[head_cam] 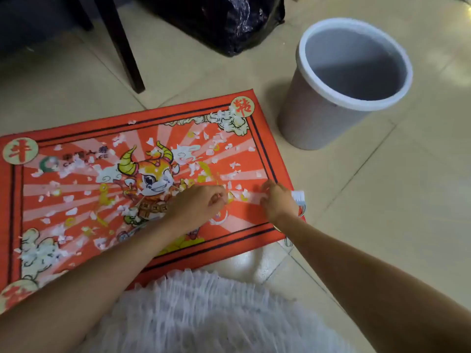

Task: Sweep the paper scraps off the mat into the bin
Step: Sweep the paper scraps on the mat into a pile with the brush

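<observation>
Kneeling on the tiled floor, a person's left hand [201, 203] and right hand [279, 202], each grip curled as if pinching paper scraps [230, 173], gather litter on the red mat [142, 118], the bin [331, 98] standing close by to receive it.

Both bare forearms reach forward from the bottom edge, converging low near the mat's [76, 138] right edge. Left hand [201, 202] knuckles up, fingers curled, seemingly pinching something small; unclear what. Right hand [279, 202] just beside it, fingers curled downward, contents unclear.
</observation>
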